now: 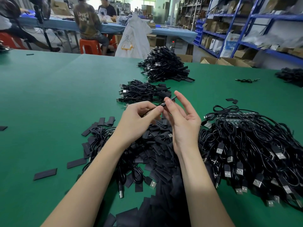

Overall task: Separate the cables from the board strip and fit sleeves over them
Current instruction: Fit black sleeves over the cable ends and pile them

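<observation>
My left hand [139, 118] pinches the end of a thin black cable [153, 109] between thumb and fingertips. My right hand [182, 118] pinches a flat black sleeve [170, 100] at its thumb and forefinger, the other fingers spread, and the sleeve's end meets the cable tip. Both hands hover above a heap of flat black sleeves [157, 154] on the green table [57, 95]. A big tangle of black USB cables [255, 149], with a dark board strip [232, 119] on top, lies to the right.
Two piles of black cables lie farther back, a small one [144, 92] and a taller one [164, 66]. Loose sleeves [45, 174] are scattered at the left. A white sack [134, 36], people seated at a blue bench and blue shelving stand beyond the table.
</observation>
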The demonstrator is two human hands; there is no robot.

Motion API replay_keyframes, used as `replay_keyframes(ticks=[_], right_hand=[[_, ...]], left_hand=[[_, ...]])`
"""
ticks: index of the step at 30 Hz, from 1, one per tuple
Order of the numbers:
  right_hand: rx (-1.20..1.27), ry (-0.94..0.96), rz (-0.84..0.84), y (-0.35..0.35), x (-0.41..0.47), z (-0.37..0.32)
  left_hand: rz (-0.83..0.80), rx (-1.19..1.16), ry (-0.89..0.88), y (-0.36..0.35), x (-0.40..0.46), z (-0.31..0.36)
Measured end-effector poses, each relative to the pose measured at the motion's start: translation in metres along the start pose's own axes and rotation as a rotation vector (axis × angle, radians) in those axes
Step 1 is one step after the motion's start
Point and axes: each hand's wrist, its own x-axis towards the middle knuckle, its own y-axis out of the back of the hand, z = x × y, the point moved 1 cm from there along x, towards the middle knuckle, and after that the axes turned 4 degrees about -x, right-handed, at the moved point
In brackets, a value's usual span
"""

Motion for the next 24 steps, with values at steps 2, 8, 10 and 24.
replay_keyframes(ticks=[2, 8, 10, 24], right_hand=[[-0.004, 0.002, -0.009, 0.003, 0.001, -0.001], [-0.023, -0.038, 0.043, 0.023, 0.009, -0.010], [-0.040, -0.057, 0.049, 0.027, 0.009, -0.011], [-0.125, -0.159, 0.036, 0.039, 0.012, -0.004]], left_hand=[[-0.001, -0.001, -0.003, -0.004, 0.000, 0.003], [0.032, 0.239, -0.138, -0.009, 0.043, 0.034], [0.020, 0.327, -0.201, -0.010, 0.073, 0.048], [-0.254, 1.426, -0.066, 0.003, 0.165, -0.049]])
